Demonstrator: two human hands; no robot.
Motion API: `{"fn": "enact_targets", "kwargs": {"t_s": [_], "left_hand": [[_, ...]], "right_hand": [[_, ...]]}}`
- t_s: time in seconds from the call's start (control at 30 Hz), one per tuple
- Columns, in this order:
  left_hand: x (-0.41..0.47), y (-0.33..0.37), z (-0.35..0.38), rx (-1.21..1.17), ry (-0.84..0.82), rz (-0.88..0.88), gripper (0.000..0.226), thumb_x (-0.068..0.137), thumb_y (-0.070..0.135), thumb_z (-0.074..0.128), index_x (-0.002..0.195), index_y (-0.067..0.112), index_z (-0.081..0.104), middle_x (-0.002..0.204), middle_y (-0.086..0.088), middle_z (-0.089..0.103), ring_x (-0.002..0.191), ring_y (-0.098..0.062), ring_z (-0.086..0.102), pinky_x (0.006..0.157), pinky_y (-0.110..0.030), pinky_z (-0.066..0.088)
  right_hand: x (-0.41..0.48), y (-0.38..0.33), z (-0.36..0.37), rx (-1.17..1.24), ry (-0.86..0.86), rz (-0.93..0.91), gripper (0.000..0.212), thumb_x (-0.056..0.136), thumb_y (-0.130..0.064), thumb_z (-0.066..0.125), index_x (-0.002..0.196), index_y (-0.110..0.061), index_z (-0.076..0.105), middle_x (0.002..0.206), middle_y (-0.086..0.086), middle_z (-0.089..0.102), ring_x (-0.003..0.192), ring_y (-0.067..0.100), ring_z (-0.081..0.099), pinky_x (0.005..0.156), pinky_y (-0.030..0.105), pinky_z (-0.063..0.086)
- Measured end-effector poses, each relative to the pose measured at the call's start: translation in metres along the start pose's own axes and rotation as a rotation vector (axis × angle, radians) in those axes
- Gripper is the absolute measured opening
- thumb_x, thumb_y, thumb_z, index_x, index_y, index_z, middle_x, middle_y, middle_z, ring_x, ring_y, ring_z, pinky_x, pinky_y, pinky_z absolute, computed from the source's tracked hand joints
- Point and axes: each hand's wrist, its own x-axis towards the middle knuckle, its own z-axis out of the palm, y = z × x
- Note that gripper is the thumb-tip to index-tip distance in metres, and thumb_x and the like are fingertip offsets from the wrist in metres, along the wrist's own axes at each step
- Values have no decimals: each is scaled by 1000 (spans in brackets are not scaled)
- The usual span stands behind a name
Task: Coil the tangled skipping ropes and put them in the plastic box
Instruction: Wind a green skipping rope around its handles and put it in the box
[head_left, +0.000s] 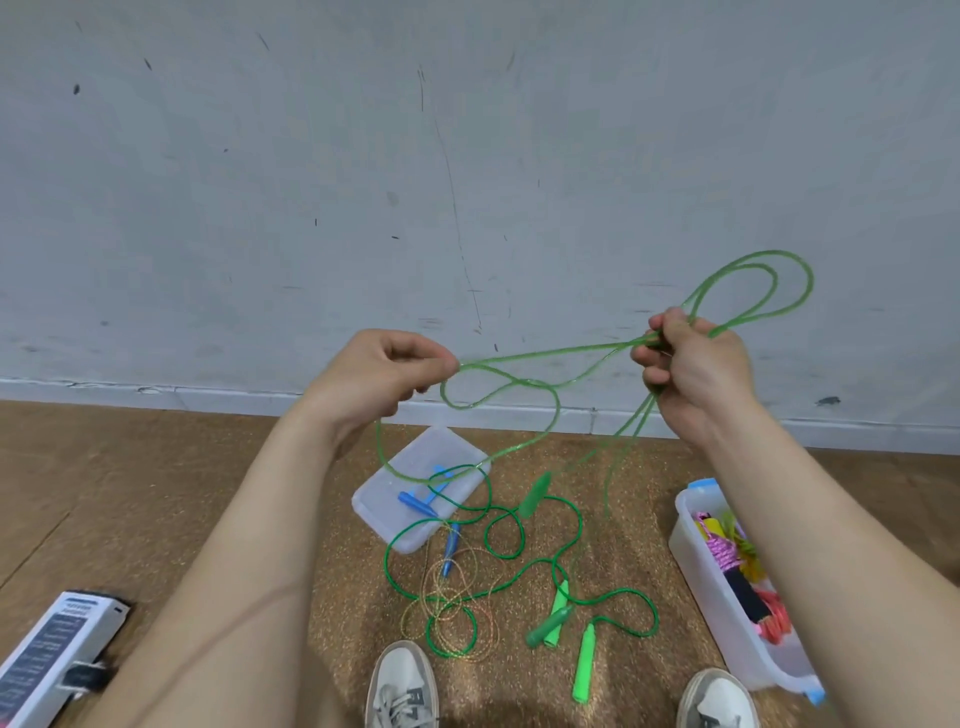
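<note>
A light green glittery skipping rope (545, 358) stretches between my hands at chest height. My right hand (691, 364) grips several gathered loops of it, which arch up to the right. My left hand (384, 374) pinches one strand, and a loop hangs below it. One of the rope's green handles (535, 494) dangles above the floor. On the floor lie a dark green rope (519, 571), a thin gold rope (457, 608) with blue handles (449, 553), and bright green handles (583, 662). The clear plastic box (727, 623) at the right holds coiled pink and other ropes.
A clear box lid (384, 493) lies upside down on the cork floor under the tangled ropes. A white cardboard box (57, 654) lies at the lower left. My two white shoes (400, 686) stand at the bottom edge. A grey wall rises behind.
</note>
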Motion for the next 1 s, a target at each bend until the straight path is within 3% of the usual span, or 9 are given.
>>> {"fn": "enact_targets", "kwargs": {"t_s": [0.1, 0.27, 0.33, 0.47, 0.57, 0.63, 0.8, 0.9, 1.0], "left_hand": [[0, 2, 0, 29, 129, 60, 5, 78, 14, 75, 79, 19, 74, 56, 5, 48, 50, -4, 43, 52, -13, 37], [1, -3, -6, 461, 533, 38, 12, 76, 16, 61, 79, 25, 69, 58, 7, 57, 57, -10, 54, 53, -24, 37], [5, -5, -13, 215, 687, 17, 11, 80, 19, 61, 84, 25, 69, 61, 8, 57, 56, -9, 53, 54, -23, 39], [10, -12, -27, -771, 769, -177, 13, 92, 12, 53, 99, 15, 63, 71, -1, 54, 56, -13, 63, 58, -25, 53], [9, -27, -42, -1210, 742, -319, 15, 91, 4, 42, 85, 13, 53, 66, -2, 46, 39, -11, 53, 38, -16, 40], [11, -35, -49, -957, 828, -321, 22, 87, 4, 36, 86, 14, 56, 62, 1, 42, 38, -11, 43, 35, -16, 26], [4, -28, -64, -150, 1068, -97, 18, 77, 17, 52, 86, 22, 67, 69, 10, 56, 71, -17, 53, 66, -24, 43], [0, -30, -63, -109, 823, -90, 24, 72, 10, 56, 86, 22, 72, 67, 5, 57, 55, -10, 47, 54, -21, 38], [-5, -23, -65, -400, 552, -89, 32, 70, -4, 46, 78, 16, 71, 72, -2, 56, 49, -9, 31, 40, -19, 21]], "right_hand": [[1, 8, -1, -49, 39, -21, 28, 103, -17, 42, 77, -12, 51, 68, 2, 45, 43, 7, 48, 34, 16, 27], [5, 9, -4, -51, 85, -26, 27, 103, -17, 43, 77, -12, 50, 69, 2, 41, 48, 9, 37, 34, 17, 24], [7, 8, -7, -16, 108, -28, 29, 103, -18, 43, 76, -13, 49, 68, 1, 40, 47, 9, 36, 34, 16, 23], [15, 8, -13, 84, 213, -36, 30, 104, -19, 39, 76, -12, 47, 66, 1, 36, 43, 7, 34, 34, 18, 23], [23, 8, -22, 104, 314, -40, 29, 104, -16, 37, 76, -12, 46, 67, 1, 35, 36, 6, 31, 34, 18, 21], [26, 11, -26, 60, 338, -45, 30, 103, -16, 37, 75, -13, 46, 66, 1, 36, 35, 5, 30, 34, 17, 20], [27, 26, -26, -136, 264, 9, 30, 102, -16, 39, 74, -12, 49, 66, 4, 44, 37, 7, 31, 34, 16, 20], [29, 38, -30, -329, 120, 113, 27, 101, -14, 43, 75, -11, 50, 67, 6, 46, 42, 10, 33, 33, 14, 20], [30, 53, -34, -518, 5, 175, 27, 100, -14, 46, 73, -9, 52, 65, 8, 46, 45, 13, 34, 32, 13, 19]]}}
